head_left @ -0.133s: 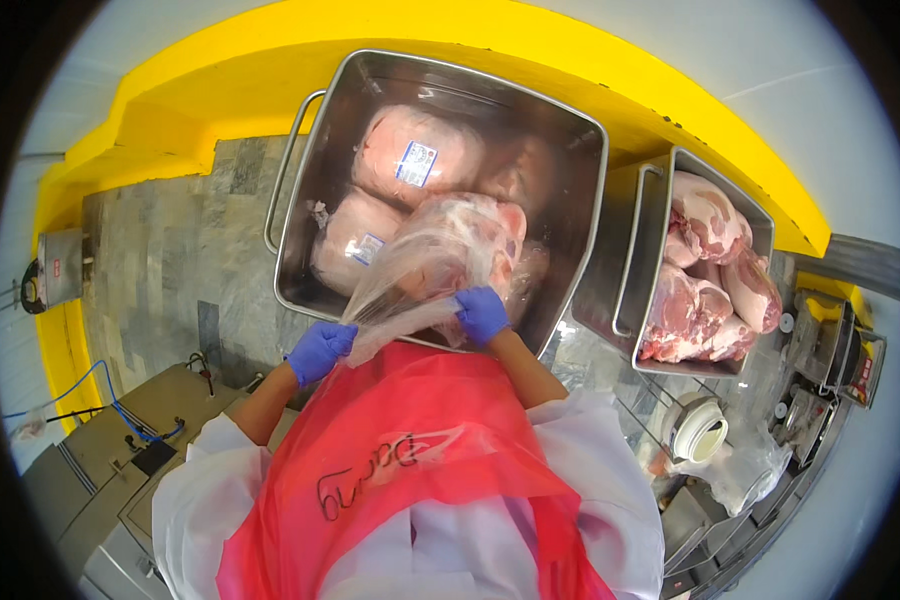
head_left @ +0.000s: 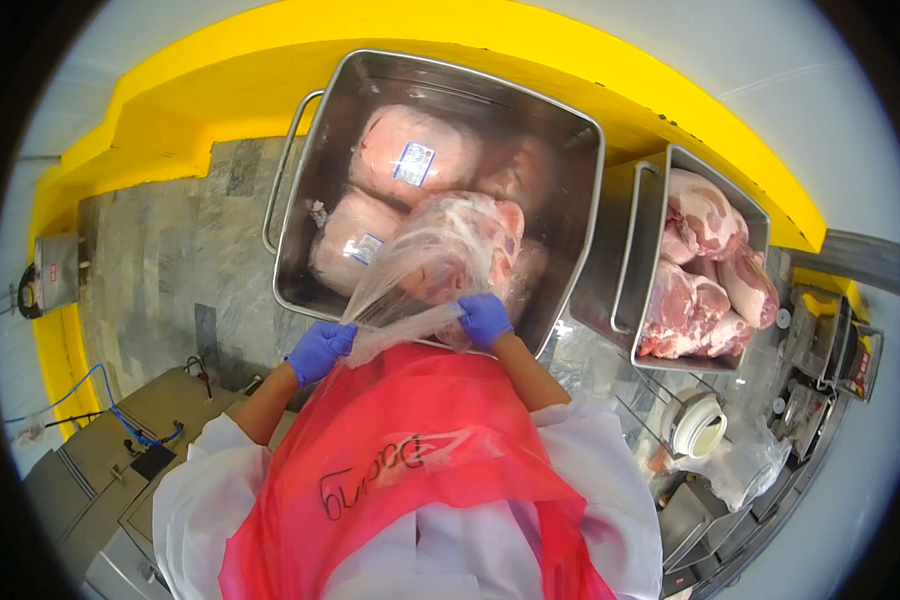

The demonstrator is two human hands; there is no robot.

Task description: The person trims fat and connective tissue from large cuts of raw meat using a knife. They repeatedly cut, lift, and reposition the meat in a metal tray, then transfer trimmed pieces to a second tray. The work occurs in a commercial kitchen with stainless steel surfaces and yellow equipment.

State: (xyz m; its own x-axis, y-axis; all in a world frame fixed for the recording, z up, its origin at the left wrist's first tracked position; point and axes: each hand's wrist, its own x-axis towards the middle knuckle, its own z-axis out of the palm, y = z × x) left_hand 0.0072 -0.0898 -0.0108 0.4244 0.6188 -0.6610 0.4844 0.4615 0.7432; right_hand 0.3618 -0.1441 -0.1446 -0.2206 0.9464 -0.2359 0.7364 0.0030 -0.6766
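A clear plastic bag (head_left: 382,290) stretches between my hands, around a large piece of raw meat (head_left: 460,240). My left hand (head_left: 322,350), in a blue glove, is closed on one end of the bag's mouth. Opposite it, my right hand (head_left: 483,318), also gloved, grips the bag's other edge. The bagged meat rests at the near side of a deep steel bin (head_left: 303,200). Behind it lie more wrapped pieces: a labelled pack (head_left: 385,150) at the back, another labelled pack (head_left: 342,235) at left, and a pack (head_left: 518,165) at back right.
To the right stands a second steel bin (head_left: 615,310) with several unwrapped meat pieces (head_left: 705,215). A yellow barrier (head_left: 530,60) curves behind both bins. At lower right are a white round container (head_left: 698,428) and loose clear plastic (head_left: 755,470). A blue hose (head_left: 110,385) hangs at left.
My right hand has shifted very slightly to the right and down, still gripping the bag. Otherwise the view has barely moved.
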